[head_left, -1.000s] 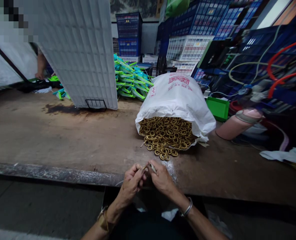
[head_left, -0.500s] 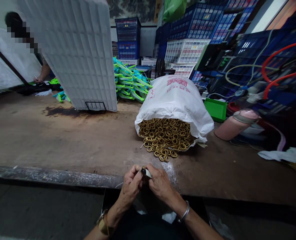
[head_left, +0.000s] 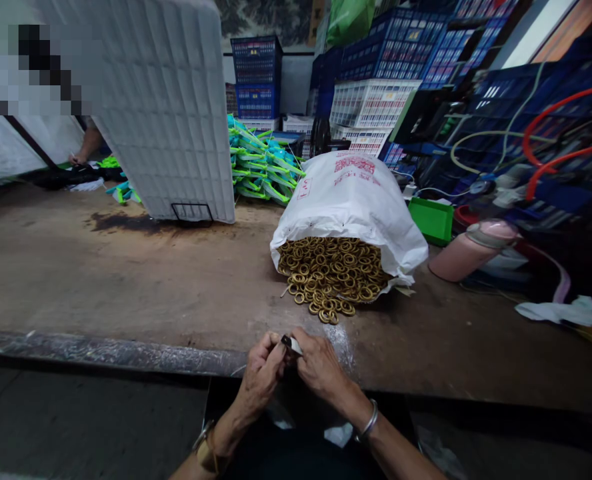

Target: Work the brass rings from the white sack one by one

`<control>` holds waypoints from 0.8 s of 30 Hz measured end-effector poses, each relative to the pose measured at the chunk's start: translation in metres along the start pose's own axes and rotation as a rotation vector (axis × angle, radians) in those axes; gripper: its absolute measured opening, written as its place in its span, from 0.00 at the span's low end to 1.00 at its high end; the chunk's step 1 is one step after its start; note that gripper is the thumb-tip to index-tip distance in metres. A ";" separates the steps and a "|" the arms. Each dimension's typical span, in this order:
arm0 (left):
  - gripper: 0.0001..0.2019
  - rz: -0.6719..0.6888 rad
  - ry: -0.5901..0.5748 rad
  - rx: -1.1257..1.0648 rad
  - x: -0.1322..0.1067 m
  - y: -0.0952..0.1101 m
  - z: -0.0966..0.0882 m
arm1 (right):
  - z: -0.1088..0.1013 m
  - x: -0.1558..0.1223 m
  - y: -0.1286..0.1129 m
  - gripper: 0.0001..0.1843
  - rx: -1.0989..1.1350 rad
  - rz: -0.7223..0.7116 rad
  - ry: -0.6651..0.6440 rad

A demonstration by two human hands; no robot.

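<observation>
Close together at the table's front edge, both my hands are closed, thumbs and fingers drawn in. My right hand [head_left: 322,365] grips a small white-and-black piece [head_left: 292,345], its dark end pointing toward the other hand; its exact kind is unclear. My left hand [head_left: 262,368] is pinched right beside that dark end, and its fingers hide whatever they hold. Just beyond, brass-coloured rings [head_left: 333,267] spill from the mouth of a white woven sack [head_left: 351,200] lying on its side.
The brown worktable [head_left: 176,287] carries an upright white ribbed panel [head_left: 176,113], a pile of green-and-blue items [head_left: 263,160], a green tray [head_left: 431,220] and a pink bottle [head_left: 473,250]. Crates [head_left: 376,100] are stacked behind. Another person's hand [head_left: 83,150] is at far left.
The small white-and-black piece has shifted and tilted slightly between my fingers. A bit of brass colour at my fingertips no longer shows. My hands stay in nearly the same place.
</observation>
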State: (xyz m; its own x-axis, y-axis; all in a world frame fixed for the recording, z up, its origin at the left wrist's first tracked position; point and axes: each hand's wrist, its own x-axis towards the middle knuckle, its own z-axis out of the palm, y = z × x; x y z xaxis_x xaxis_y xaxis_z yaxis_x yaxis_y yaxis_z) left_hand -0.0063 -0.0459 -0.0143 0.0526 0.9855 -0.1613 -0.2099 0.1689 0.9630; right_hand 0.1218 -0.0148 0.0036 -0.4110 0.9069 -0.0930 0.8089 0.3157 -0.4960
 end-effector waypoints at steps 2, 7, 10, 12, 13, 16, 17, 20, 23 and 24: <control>0.16 0.005 -0.007 -0.002 0.001 -0.001 -0.001 | -0.001 0.000 -0.001 0.13 0.009 -0.016 -0.009; 0.16 0.063 -0.028 0.030 -0.005 0.004 -0.003 | 0.002 0.005 0.005 0.13 0.074 -0.051 -0.088; 0.15 0.110 -0.083 0.005 -0.012 0.008 0.000 | 0.005 0.009 0.012 0.10 0.041 -0.034 -0.125; 0.15 0.060 -0.123 -0.086 -0.014 0.010 0.004 | 0.005 0.014 0.014 0.10 0.000 -0.003 -0.086; 0.14 0.007 -0.127 -0.147 -0.015 0.011 0.005 | 0.005 0.017 0.015 0.10 -0.017 0.015 -0.044; 0.14 -0.162 -0.082 -0.306 -0.013 0.012 0.006 | -0.002 0.031 0.017 0.12 -0.094 0.073 0.126; 0.15 -0.190 -0.064 -0.339 -0.011 0.012 0.004 | -0.005 0.037 0.018 0.13 -0.139 0.089 0.184; 0.15 -0.195 -0.043 -0.391 -0.009 0.011 -0.002 | -0.014 0.059 0.022 0.15 -0.280 0.114 0.301; 0.12 -0.175 -0.010 -0.445 -0.008 0.011 -0.007 | -0.019 0.082 0.026 0.14 -0.387 0.139 0.318; 0.11 -0.179 0.004 -0.474 -0.008 0.011 -0.008 | -0.020 0.089 0.026 0.14 -0.410 0.151 0.308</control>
State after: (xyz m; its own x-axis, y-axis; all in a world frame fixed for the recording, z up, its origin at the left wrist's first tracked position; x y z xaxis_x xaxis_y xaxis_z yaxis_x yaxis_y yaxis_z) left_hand -0.0169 -0.0521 -0.0043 0.1246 0.9402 -0.3170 -0.6178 0.3235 0.7167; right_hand 0.1149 0.0792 -0.0005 -0.1850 0.9710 0.1513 0.9727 0.2028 -0.1128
